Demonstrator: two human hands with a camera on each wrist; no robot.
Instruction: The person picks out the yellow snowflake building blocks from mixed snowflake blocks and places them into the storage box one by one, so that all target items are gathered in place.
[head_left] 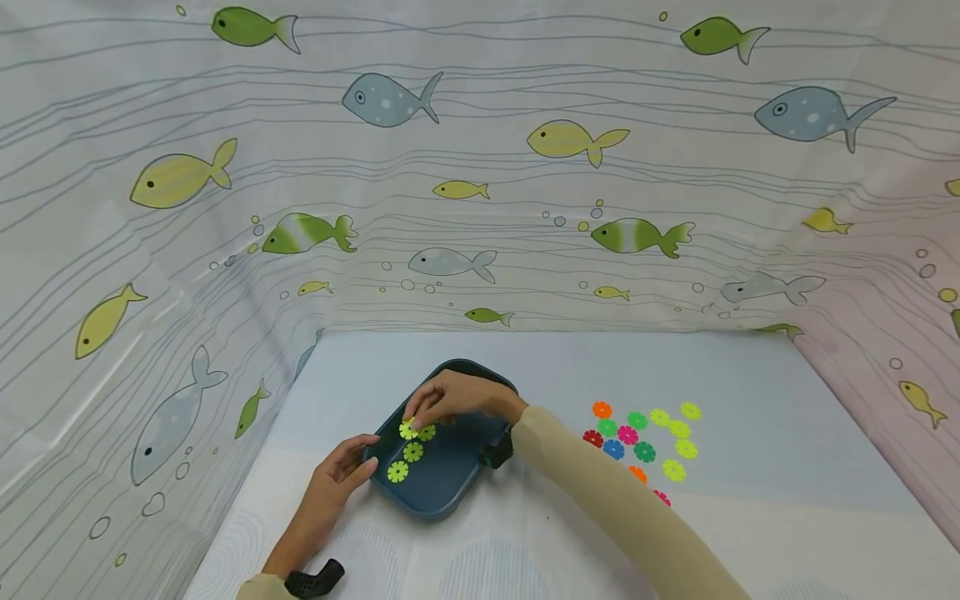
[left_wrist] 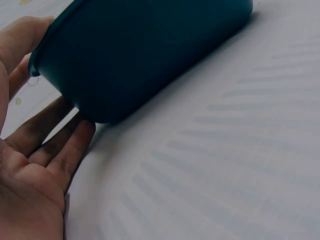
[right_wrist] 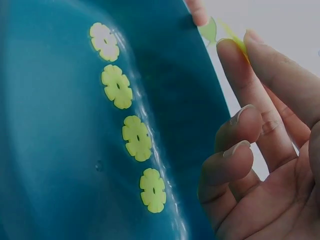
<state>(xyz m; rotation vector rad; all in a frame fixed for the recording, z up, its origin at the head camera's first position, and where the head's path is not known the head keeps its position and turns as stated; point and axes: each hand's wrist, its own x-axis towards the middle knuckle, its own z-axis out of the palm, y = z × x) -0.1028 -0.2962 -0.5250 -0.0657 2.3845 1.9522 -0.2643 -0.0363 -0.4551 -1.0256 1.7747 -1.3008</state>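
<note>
Dark blue, the rectangular tray [head_left: 450,503] lies on the white table [head_left: 555,367], left of its middle and aslant to its left edge. The left hand [head_left: 337,479] holds the tray's left corner, its fingers only slightly bent: a fingertip comes over the rim and other fingers press low against the outer wall. The right hand [head_left: 457,396] is over the tray with thumb and forefinger closed in a pinch and the other fingers loosely curled. Between those two tips it has hold of a thin yellow disc [right_wrist: 235,38], seen nearly edge-on in the right wrist view.

Inside the tray, four yellow notched discs [right_wrist: 136,132] form a row, well apart from the right long wall and near the foot of the left one, each with a small slot at its centre.

Beyond the tray, toward the table's right edge, lies a loose group of notched discs: yellow ones [head_left: 678,429] on the right side, with orange [head_left: 602,410], blue [head_left: 613,449], dark red [head_left: 593,438], pink [head_left: 627,435] and green ones [head_left: 644,452] to their left. A fish-printed sheet [head_left: 517,217] rises along the table's far, left and right edges.
</note>
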